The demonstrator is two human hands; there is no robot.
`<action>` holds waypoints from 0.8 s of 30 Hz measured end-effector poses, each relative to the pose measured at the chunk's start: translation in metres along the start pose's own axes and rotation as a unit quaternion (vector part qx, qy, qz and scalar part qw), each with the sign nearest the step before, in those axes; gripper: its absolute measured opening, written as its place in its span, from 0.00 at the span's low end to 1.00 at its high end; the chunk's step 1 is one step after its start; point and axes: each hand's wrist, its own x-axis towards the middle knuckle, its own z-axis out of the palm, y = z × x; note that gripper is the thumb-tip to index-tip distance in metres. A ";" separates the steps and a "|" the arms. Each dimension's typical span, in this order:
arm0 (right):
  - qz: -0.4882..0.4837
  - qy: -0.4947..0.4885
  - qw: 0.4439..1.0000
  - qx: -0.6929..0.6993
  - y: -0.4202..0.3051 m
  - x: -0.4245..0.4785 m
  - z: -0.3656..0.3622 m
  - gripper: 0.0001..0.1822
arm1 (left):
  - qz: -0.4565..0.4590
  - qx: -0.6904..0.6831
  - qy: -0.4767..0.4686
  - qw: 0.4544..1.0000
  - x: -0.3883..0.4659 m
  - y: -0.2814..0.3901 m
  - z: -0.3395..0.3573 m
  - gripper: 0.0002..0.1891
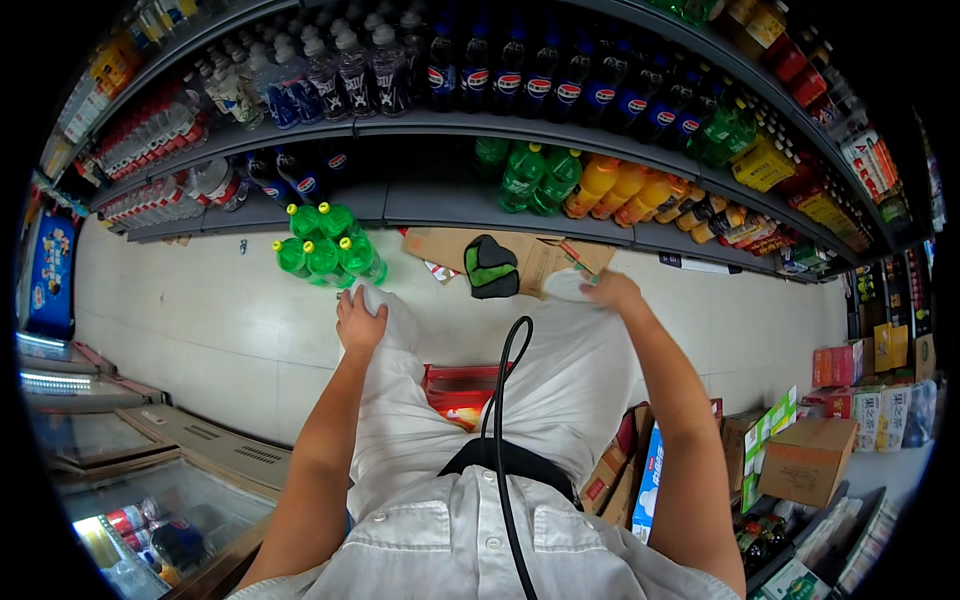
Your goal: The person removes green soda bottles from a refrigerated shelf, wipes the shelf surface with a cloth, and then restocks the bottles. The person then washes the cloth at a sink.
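Note:
My left hand (361,318) rests on my left knee with its fingers apart, holding nothing. Just beyond it, several green plastic soda bottles with yellow caps (322,253) stand grouped on the floor. At my right knee my right hand (611,289) is closed around a thin stick-like thing (576,259), whose reddish and green end points up and left; what it is, I cannot tell. A green and black cloth item (491,268) lies between my knees and the shelf, on flattened cardboard (442,247). A black cable (499,420) loops up over my lap.
Ahead runs a store shelf (442,202) with dark cola bottles (537,82), green bottles (523,176) and orange bottles (592,184). Glass-topped freezers (180,491) stand at lower left. At right are cardboard boxes (806,459). A red plastic item (461,386) sits beneath me.

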 end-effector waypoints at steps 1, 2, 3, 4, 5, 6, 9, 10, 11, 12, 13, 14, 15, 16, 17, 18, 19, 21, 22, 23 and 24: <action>0.008 -0.026 0.999 -0.025 0.014 0.006 0.018 0.30 | 0.002 0.005 -0.008 1.000 0.004 0.007 0.000 0.31; 0.011 -0.038 0.998 -0.045 0.019 0.004 0.034 0.27 | 0.002 0.029 -0.013 0.999 0.006 0.010 -0.001 0.31; 0.014 -0.049 0.996 -0.067 0.028 0.000 0.051 0.24 | 0.003 0.052 -0.019 0.998 0.006 0.014 -0.002 0.30; 0.007 -0.015 0.996 -0.082 0.043 0.004 0.076 0.21 | 0.010 0.070 -0.027 0.997 0.008 0.023 0.001 0.30; -0.002 0.017 0.995 -0.095 0.057 0.011 0.098 0.18 | 0.013 0.079 -0.028 0.996 0.010 0.029 0.002 0.29; -0.051 0.045 0.994 -0.087 0.059 0.011 0.107 0.16 | 0.013 0.091 -0.029 0.995 0.012 0.028 0.002 0.29; -0.131 0.085 0.987 -0.045 0.051 0.015 0.120 0.13 | 0.013 0.075 -0.018 0.997 0.021 0.028 0.002 0.23; -0.117 0.069 0.990 -0.026 0.050 0.018 0.116 0.12 | 0.011 0.054 -0.022 0.998 0.025 0.031 0.002 0.22; -0.103 0.053 0.993 -0.006 0.050 0.020 0.112 0.12 | 0.009 0.034 -0.027 0.999 0.027 0.035 0.003 0.21; -0.100 0.086 0.991 0.001 0.046 0.016 0.109 0.13 | 0.006 0.021 -0.008 1.000 0.026 0.034 0.004 0.18; -0.093 0.118 0.989 0.006 0.044 0.007 0.105 0.13 | -0.001 0.011 -0.010 1.000 0.024 0.039 0.007 0.18; -0.086 0.149 0.985 0.011 0.044 0.003 0.099 0.14 | -0.010 0.001 -0.011 1.000 0.020 0.043 0.009 0.18; -0.076 0.123 0.989 0.031 0.043 0.004 0.091 0.14 | -0.015 -0.008 -0.010 1.000 0.018 0.045 0.011 0.18; -0.066 0.096 0.992 0.052 0.042 0.006 0.084 0.14 | -0.006 -0.001 0.001 1.000 0.012 0.050 0.016 0.17; -0.057 0.068 0.993 0.072 0.039 0.009 0.080 0.14 | -0.007 0.016 0.003 1.000 0.007 0.053 0.018 0.16; -0.056 0.065 0.996 0.034 0.042 0.019 0.077 0.15 | -0.005 0.025 0.007 1.000 0.003 0.062 0.022 0.16; -0.056 0.061 0.997 -0.003 0.043 0.033 0.078 0.16 | -0.005 0.036 0.013 0.999 -0.002 0.068 0.025 0.16; -0.045 0.048 0.996 -0.062 0.040 0.059 0.077 0.16 | -0.011 0.060 -0.006 0.998 -0.005 0.074 0.031 0.17; -0.036 0.035 0.995 -0.086 0.035 0.071 0.075 0.14 | -0.014 0.071 -0.012 0.997 -0.005 0.074 0.032 0.17; -0.026 -0.006 0.999 -0.032 0.035 0.083 0.075 0.16 | -0.013 0.082 -0.022 0.996 -0.004 0.074 0.032 0.18; -0.018 -0.046 0.999 0.022 0.033 0.094 0.076 0.17 | -0.011 0.058 -0.043 0.997 0.000 0.070 0.033 0.20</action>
